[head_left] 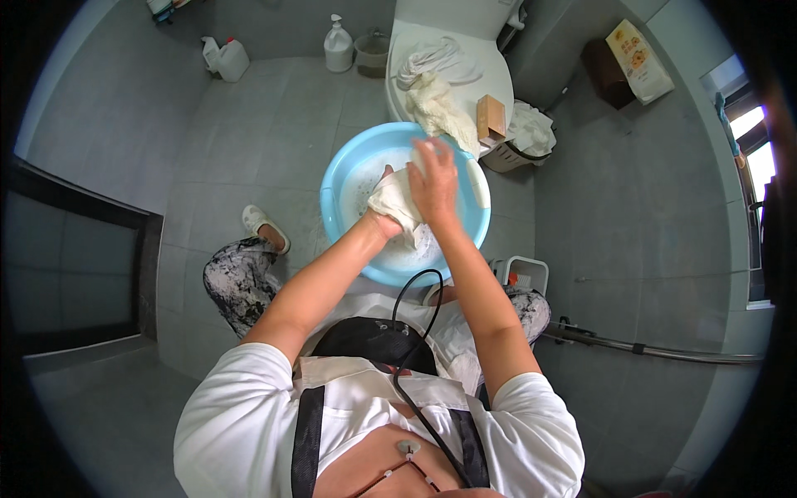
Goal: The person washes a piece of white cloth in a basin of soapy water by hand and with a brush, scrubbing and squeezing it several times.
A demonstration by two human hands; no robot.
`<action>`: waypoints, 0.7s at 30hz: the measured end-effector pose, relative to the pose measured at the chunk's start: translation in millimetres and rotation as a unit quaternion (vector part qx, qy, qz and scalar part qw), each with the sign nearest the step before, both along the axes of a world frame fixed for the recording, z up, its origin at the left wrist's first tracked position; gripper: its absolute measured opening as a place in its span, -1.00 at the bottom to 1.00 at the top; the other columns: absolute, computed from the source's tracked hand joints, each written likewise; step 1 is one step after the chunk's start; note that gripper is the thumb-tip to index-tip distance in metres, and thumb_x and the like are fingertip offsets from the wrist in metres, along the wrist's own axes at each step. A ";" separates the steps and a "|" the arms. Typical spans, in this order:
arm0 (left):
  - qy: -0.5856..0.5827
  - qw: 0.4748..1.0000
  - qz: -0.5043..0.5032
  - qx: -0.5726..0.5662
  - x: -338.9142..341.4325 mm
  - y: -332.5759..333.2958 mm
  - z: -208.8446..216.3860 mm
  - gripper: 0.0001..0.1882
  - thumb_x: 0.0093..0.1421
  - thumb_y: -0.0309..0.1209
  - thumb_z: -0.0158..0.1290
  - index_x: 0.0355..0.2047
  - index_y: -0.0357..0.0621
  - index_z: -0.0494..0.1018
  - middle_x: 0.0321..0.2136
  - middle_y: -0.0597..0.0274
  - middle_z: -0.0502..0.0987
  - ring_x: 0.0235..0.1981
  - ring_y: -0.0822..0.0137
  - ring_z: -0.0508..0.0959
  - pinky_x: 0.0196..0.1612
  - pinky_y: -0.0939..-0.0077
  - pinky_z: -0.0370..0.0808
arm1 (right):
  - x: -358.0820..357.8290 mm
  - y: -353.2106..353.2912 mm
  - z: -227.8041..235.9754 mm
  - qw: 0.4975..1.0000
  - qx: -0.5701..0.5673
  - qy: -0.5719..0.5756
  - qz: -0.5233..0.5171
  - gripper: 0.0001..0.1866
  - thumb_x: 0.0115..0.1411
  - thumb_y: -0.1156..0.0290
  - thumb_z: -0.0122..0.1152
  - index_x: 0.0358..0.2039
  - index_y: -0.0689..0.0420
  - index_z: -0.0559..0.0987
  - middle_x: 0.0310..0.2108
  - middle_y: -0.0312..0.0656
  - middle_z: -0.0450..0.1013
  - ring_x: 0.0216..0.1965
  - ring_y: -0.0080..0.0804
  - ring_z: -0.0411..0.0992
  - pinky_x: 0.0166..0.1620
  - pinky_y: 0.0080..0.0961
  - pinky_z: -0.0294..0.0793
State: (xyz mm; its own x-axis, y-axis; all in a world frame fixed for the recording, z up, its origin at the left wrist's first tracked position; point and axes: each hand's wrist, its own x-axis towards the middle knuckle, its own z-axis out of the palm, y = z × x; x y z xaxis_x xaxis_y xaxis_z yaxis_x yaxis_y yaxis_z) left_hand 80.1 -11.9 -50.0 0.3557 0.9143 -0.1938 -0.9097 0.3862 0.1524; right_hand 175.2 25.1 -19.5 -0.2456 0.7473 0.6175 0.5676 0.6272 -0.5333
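Observation:
A wet white cloth (393, 197) is draped over my left hand (383, 222), whose fingers are wrapped into it, partly hidden. Curled above the cloth's right side, my right hand (437, 178) is slightly blurred at the fingertips. Something pale shows beside its fingers, and I cannot make out whether it is cloth or a separate piece. Both hands are over a light blue basin (330, 184) with foamy, whitish water inside. An oblong white piece (478, 183) lies along the basin's right rim.
Beyond the basin, a toilet (408, 41) bears cream fabric (444, 112), white fabric (440, 60) and a small brown carton (491, 119). A filled waste bin (521, 143) stands to its right. A pump bottle (338, 46) and white jugs (231, 60) are by the back wall.

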 end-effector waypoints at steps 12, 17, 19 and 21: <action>-0.141 0.987 0.001 0.078 -36.4 18.7 0.3 -0.46 0.17 -0.14 -0.52 0.03 -0.19 0.17 0.03 0.07 0.24 0.02 0.11 0.29 0.08 0.20 0.20 | 52.6 5.0 -25.8 0.848 -0.447 0.254 0.128 -0.40 -0.21 0.60 0.14 -0.05 0.17 0.30 -0.26 -0.20 0.35 -0.56 -0.56 0.30 -0.54 -0.63 0.30; 0.067 0.984 0.065 0.150 -35.3 12.6 5.1 -0.58 0.16 -0.23 -0.36 -0.09 -0.22 0.27 -0.08 0.09 0.34 -0.11 0.17 0.40 -0.04 0.29 0.35 | 40.2 -0.2 -15.9 0.855 -0.462 0.200 0.124 -0.52 -0.19 0.52 0.17 -0.16 0.15 0.35 -0.43 -0.24 0.36 -0.58 -0.59 0.27 -0.53 -0.63 0.30; 0.378 0.875 0.160 0.257 -36.9 23.0 4.5 -0.65 0.15 -0.28 -0.27 -0.12 -0.20 0.28 -0.13 0.14 0.36 -0.14 0.23 0.42 -0.07 0.34 0.37 | 36.6 3.8 -6.1 0.861 -0.445 0.202 0.139 -0.58 -0.19 0.51 0.15 -0.22 0.15 0.36 -0.44 -0.24 0.35 -0.57 -0.58 0.27 -0.51 -0.63 0.31; 0.586 0.726 0.192 0.304 -36.2 18.1 20.7 -0.71 0.10 -0.36 -0.11 -0.15 -0.16 0.27 -0.20 0.25 0.38 -0.21 0.32 0.44 -0.13 0.45 0.39 | 35.1 7.5 11.7 0.862 -0.433 0.211 0.157 -0.63 -0.19 0.50 0.13 -0.27 0.16 0.37 -0.44 -0.24 0.35 -0.53 -0.56 0.28 -0.46 -0.63 0.32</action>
State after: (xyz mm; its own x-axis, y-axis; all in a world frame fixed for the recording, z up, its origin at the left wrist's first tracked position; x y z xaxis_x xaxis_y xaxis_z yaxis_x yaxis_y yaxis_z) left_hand 43.9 6.2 -29.3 -0.0313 0.9458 0.3233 -0.0393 -0.3244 0.9451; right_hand 210.3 32.6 -7.8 -0.4088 0.9110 -0.0549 0.0831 -0.0227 -0.9963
